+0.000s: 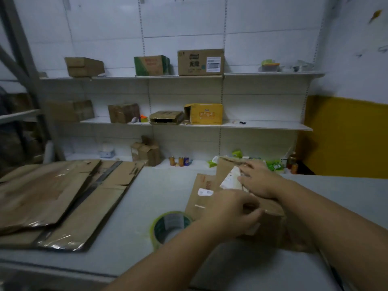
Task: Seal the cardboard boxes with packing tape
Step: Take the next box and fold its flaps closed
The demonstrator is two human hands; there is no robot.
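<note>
Our left hand (pixel 235 208) pinches the near top edge of the cardboard box (pixel 270 227), which sits near and right on the table (pixel 159 185). Our right hand (pixel 259 180) lies flat on its far flaps. We see no tape across the seam, so sealing seems barely begun. The tape roll (pixel 171 224) lies just left of the box, within reach. Flattened cartons (pixel 58 196) fill the left side, well clear of us.

White wall shelves (pixel 262 125), yellow lower wall (pixel 346 139), dim light

Tape roll (pixel 170 221) left of box (pixel 270 227) on table (pixel 147 196)
</note>
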